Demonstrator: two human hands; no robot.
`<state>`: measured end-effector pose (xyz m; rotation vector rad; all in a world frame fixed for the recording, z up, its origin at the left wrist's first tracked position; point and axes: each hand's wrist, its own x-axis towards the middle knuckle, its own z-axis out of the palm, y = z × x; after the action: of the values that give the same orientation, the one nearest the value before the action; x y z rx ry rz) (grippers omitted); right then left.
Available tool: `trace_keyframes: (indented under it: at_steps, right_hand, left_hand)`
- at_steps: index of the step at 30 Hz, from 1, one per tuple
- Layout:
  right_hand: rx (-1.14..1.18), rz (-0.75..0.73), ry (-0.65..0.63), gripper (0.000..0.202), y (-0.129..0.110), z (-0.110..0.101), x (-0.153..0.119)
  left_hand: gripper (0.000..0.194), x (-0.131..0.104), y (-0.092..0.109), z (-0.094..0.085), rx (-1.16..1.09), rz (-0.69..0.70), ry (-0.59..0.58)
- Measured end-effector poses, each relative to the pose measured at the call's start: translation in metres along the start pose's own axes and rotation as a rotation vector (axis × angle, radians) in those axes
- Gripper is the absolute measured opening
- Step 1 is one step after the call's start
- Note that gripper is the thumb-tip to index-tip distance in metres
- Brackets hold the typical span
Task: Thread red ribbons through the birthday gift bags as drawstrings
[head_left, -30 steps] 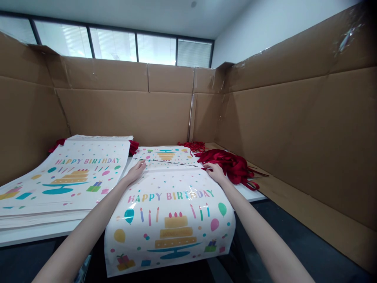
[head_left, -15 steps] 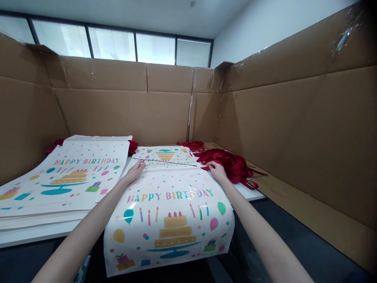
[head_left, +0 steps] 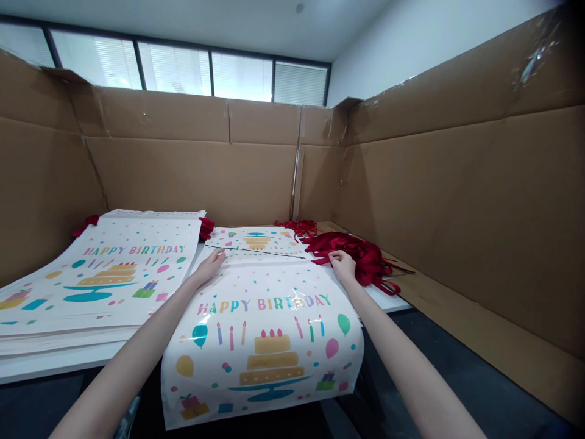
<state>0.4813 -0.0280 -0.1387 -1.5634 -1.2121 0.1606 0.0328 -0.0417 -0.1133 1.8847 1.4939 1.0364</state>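
A white printed sheet (head_left: 274, 292) with HAPPY BIRTHDAY and a cake drawing lies in front of me, its near end curving down over the table edge. A thin dark line or cord (head_left: 260, 250) crosses its upper part. My left hand (head_left: 212, 264) rests at the sheet's upper left, fingers bent near the cord's left end; what they hold, if anything, is hidden. My right hand (head_left: 342, 264) is closed at the upper right, its fingertips pinched at the edge of a pile of dark red ribbons (head_left: 365, 256).
At the left lies a stack of similar printed sheets (head_left: 132, 244), with red ribbon (head_left: 206, 228) at its sides. Thinner red strings (head_left: 299, 227) lie at the back. Tall cardboard walls (head_left: 183, 171) stand behind and at both sides.
My right hand has shifted slightly right, away from the ribbon end by the sheet's upper right corner, and its fingers have drawn together. My left hand has hardly moved.
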Motion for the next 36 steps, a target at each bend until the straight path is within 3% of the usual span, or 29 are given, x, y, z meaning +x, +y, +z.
trace_keyframes:
  at_steps: [36]
  right_hand:
    - [-0.037, -0.019, 0.008, 0.019, 0.0010, -0.0011, -0.0005]
  left_hand:
    - [0.062, 0.0000, -0.0015, 0.0001, -0.023, -0.005, -0.009]
